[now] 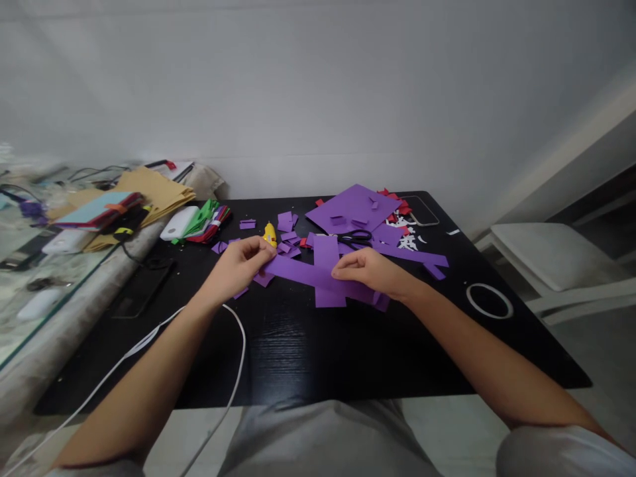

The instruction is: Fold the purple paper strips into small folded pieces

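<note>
A long purple paper strip point(298, 269) stretches between my two hands above the black table. My left hand point(247, 262) pinches its left end between thumb and fingers. Farther along the strip, my right hand point(365, 270) grips it in a pinch, and the strip's right part runs on beneath that hand. Another purple paper piece point(328, 298) stands crosswise to the strip, passing behind it. Black-handled scissors point(356, 236) lie just beyond my right hand. Close behind my left hand is a yellow glue gun point(269, 234).
A large purple sheet point(342, 205), red scraps point(397, 202) and white shreds point(408, 240) lie at the back right. Coloured paper bundles point(206, 222) sit at the back left. A white cable point(238, 371) crosses the left side. A ring point(489, 301) lies at right.
</note>
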